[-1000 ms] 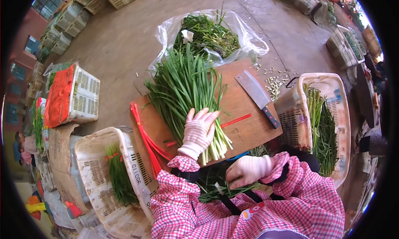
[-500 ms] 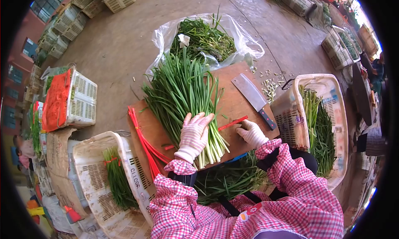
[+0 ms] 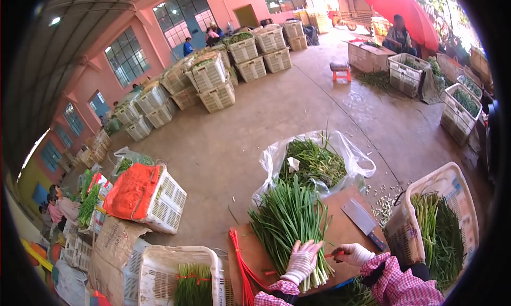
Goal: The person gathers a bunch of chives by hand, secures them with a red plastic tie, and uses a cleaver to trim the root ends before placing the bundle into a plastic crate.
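Note:
A bunch of long green chives with pale stem ends (image 3: 290,213) lies on a brown wooden board (image 3: 345,202). My left hand (image 3: 301,261), in a striped glove, rests flat on the lower stems with its fingers spread. To the right of the stems, my gloved right hand (image 3: 355,254) pinches the end of a red strip (image 3: 330,255), whose other part is hidden under the bunch. A cleaver (image 3: 359,216) with a dark handle lies on the board near my right hand. More loose red strips (image 3: 235,250) hang over the board's left side.
Beyond the board sits a clear plastic bag (image 3: 271,162) of green trimmings (image 3: 319,165). White crates with greens flank me at left (image 3: 215,271) and right (image 3: 463,191). Cut stem bits (image 3: 383,207) litter the floor. Stacked crates (image 3: 218,96) and a seated person (image 3: 399,37) are farther off.
The view has tilted up and swung left, showing more of the hall. My right hand has come closer to the stems and now pinches the red strip; my left hand stays on the bunch.

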`<state>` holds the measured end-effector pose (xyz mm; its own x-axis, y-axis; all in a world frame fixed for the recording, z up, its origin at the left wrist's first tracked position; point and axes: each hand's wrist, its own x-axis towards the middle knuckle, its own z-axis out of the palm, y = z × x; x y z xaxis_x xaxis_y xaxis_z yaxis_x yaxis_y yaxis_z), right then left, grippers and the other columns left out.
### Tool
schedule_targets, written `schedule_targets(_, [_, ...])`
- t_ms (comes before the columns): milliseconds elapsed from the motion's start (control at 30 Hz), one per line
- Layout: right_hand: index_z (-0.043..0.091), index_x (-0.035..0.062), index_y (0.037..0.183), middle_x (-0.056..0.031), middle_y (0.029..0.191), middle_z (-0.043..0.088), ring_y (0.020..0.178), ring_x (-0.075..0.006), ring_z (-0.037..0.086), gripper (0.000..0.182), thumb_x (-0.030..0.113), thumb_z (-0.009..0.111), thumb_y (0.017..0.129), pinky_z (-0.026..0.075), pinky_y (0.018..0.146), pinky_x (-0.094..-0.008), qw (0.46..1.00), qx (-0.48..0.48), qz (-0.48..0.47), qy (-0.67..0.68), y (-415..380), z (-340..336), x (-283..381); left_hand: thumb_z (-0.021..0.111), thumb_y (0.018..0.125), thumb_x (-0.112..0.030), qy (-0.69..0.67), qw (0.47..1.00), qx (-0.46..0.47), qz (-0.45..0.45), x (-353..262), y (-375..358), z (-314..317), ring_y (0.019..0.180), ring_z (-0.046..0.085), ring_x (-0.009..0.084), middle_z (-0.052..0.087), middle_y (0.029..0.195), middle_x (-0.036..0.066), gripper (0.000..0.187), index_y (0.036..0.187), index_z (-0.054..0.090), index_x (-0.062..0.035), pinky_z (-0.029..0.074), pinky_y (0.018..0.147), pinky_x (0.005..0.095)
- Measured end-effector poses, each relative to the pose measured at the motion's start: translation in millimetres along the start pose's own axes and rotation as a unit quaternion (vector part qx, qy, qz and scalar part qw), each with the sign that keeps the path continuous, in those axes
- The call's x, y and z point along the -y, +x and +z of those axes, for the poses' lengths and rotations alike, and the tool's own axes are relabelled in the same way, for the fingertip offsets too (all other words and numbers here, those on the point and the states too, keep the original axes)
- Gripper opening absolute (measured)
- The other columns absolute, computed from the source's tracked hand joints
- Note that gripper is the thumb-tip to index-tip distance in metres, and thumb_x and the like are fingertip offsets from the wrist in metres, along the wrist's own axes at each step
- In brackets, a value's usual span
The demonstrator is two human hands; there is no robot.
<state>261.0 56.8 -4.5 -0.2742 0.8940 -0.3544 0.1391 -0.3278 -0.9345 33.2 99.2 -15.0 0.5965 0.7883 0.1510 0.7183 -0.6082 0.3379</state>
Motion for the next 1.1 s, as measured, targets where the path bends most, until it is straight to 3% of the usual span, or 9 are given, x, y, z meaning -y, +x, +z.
schedule_targets(133, [0.065,0.0061,0.106,-0.0049,0.089,0.069,0.081,-0.0119,0.064,0.020,0.012,0.063,0.087,0.051,0.075,-0.0279,0.995,0.068,-0.003,-0.067,6,-5,7,0.052,0.085,-0.017,0.025,1.000,0.018,-0.005,-7,2,-3,0.124,0.045,0.0211,0.057,0.124,0.006,0.051,0.135,0.043,-0.0186,0.024,0.107,0.0496])
schedule_targets(233, [0.064,0.0114,0.108,-0.0102,0.092,0.067,0.084,-0.0268,0.064,0.026,0.023,0.064,0.084,0.049,0.080,-0.0345,0.937,0.144,-0.115,-0.298,20,9,21,0.053,0.084,-0.016,0.034,0.999,0.016,-0.007,-9,4,3,0.124,0.045,0.0217,0.057,0.123,0.006,0.052,0.136,0.043,-0.0188,0.023,0.108,0.0494])
schedule_targets(467, [0.059,0.0129,0.114,-0.0094,0.095,0.067,0.086,-0.0256,0.065,0.031,0.022,0.063,0.085,0.049,0.081,-0.0352,0.919,0.200,-0.140,-0.309,36,22,37,0.055,0.083,-0.014,0.027,0.999,0.031,-0.011,-5,1,6,0.125,0.044,0.0212,0.056,0.125,0.007,0.059,0.139,0.037,-0.0197,0.022,0.108,0.0486])
schedule_targets(567, [0.061,0.0104,0.112,-0.0102,0.096,0.067,0.086,-0.0240,0.064,0.029,0.023,0.064,0.086,0.049,0.080,-0.0341,0.928,0.197,-0.136,-0.285,34,22,35,0.051,0.085,-0.011,-0.056,0.997,-0.046,-0.014,6,2,26,0.123,0.046,0.0212,0.058,0.122,0.001,0.056,0.139,0.037,-0.0181,0.024,0.108,0.0496])
schedule_targets(667, [0.062,0.0087,0.106,-0.0118,0.088,0.067,0.080,-0.0268,0.065,0.027,0.019,0.067,0.081,0.051,0.075,-0.0359,0.915,0.158,-0.186,-0.320,34,28,31,0.052,0.085,-0.008,-0.156,0.983,-0.089,-0.045,3,5,11,0.120,0.050,0.0226,0.058,0.123,0.003,0.038,0.121,0.054,-0.0174,0.022,0.110,0.0502])
schedule_targets(800, [0.064,0.0068,0.097,-0.0158,0.078,0.065,0.072,-0.0338,0.064,0.020,0.017,0.066,0.080,0.050,0.066,-0.0394,0.927,0.095,-0.218,-0.289,26,40,29,0.050,0.085,-0.004,-0.348,0.908,-0.193,-0.129,-20,2,-28,0.117,0.053,0.0248,0.061,0.119,0.007,0.028,0.109,0.061,-0.0148,0.017,0.112,0.0449])
schedule_targets(867, [0.063,0.0059,0.096,-0.0141,0.076,0.065,0.068,-0.0292,0.065,0.018,0.015,0.064,0.081,0.051,0.064,-0.0378,0.955,0.084,-0.156,-0.237,20,45,28,0.052,0.084,0.000,-0.329,0.891,-0.290,-0.120,-18,-10,-47,0.113,0.055,0.0217,0.063,0.115,0.008,0.033,0.114,0.061,-0.0083,0.029,0.107,0.0354])
schedule_targets(967, [0.063,0.0049,0.097,-0.0084,0.072,0.064,0.061,-0.0154,0.062,0.015,0.010,0.062,0.083,0.051,0.057,-0.0301,0.962,0.090,-0.091,-0.243,17,47,42,0.051,0.088,-0.002,-0.448,0.767,-0.406,-0.213,-6,-38,-58,0.108,0.057,0.0216,0.062,0.114,0.008,0.029,0.114,0.061,-0.0054,0.041,0.099,0.0341])
schedule_targets(1100, [0.063,0.0035,0.099,-0.0064,0.075,0.065,0.061,-0.0128,0.060,0.016,0.006,0.061,0.083,0.050,0.055,-0.0286,0.974,0.085,-0.080,-0.193,16,44,36,0.053,0.090,-0.005,-0.589,0.541,-0.452,-0.395,9,-87,-54,0.097,0.059,0.0154,0.061,0.112,0.004,0.023,0.111,0.060,-0.0089,0.050,0.085,0.0301])
